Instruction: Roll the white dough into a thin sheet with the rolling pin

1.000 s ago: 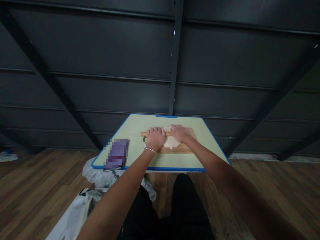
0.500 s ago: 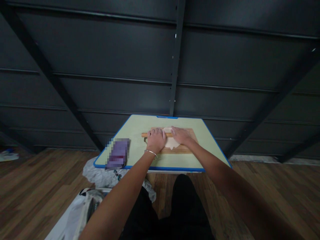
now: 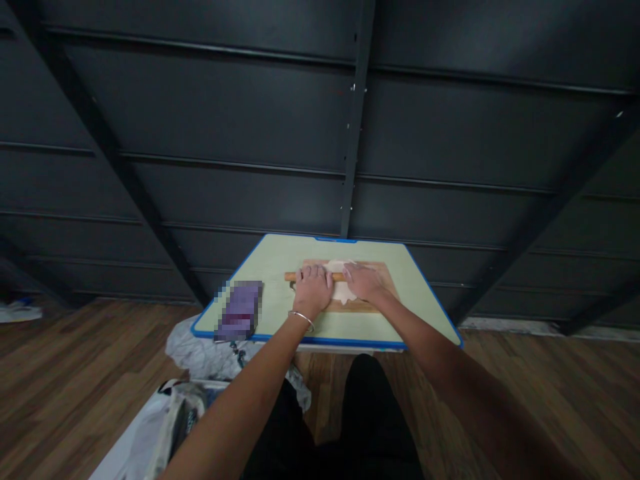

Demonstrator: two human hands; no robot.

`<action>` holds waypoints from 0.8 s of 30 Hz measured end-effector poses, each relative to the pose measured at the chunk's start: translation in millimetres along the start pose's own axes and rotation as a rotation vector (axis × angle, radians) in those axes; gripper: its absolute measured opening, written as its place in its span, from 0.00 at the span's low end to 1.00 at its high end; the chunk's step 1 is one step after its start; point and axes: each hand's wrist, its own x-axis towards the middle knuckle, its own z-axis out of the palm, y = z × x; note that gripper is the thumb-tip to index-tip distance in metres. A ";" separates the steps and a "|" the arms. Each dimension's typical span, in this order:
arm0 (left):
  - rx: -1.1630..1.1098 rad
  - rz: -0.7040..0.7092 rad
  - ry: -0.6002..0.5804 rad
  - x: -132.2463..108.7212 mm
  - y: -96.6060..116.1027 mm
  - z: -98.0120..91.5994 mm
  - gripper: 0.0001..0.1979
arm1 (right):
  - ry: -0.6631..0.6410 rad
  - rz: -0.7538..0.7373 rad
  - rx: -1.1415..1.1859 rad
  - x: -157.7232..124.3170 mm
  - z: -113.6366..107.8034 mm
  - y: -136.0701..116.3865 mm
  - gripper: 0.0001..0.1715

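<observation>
A wooden rolling pin [image 3: 290, 277] lies crosswise over a flat, pale sheet of dough [image 3: 343, 292] with an uneven edge. My left hand [image 3: 313, 287], a silver bangle at its wrist, is closed over the pin left of its middle. Toward the other end, my right hand [image 3: 362, 280] presses on the pin, its fingers over it; that end of the pin is hidden under the hand. Beneath the dough is a wooden cutting board [image 3: 389, 270], with a dark loop at its left edge partly covered by my left hand.
The board rests on a small pale-green table [image 3: 280, 317] with a blue rim. A blurred purple item [image 3: 241, 307] lies at its left. Dark metal panels [image 3: 260, 193] stand behind. Crumpled pale plastic [image 3: 193, 347] and a white container [image 3: 145, 427] with items sit at lower left.
Both hands and the rolling pin sit slightly lower in view, but the whole scene has shifted down as well. The grip on the pin looks the same.
</observation>
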 end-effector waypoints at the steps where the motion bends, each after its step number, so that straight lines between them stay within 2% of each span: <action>1: -0.005 -0.004 -0.011 -1.5 0.8 -2.5 0.27 | 0.002 -0.006 -0.006 -1.6 -0.1 -0.4 0.31; 8: -0.020 -0.012 -0.062 -9.2 2.1 -10.4 0.26 | 0.033 -0.055 -0.003 -6.2 8.1 2.0 0.31; 18: 0.020 0.002 -0.051 -19.1 3.7 -14.0 0.26 | 0.102 -0.082 0.015 -9.1 26.0 9.3 0.30; 24: 0.023 0.018 -0.034 -27.4 3.9 -16.0 0.28 | 0.144 -0.082 0.061 -17.9 26.5 9.4 0.28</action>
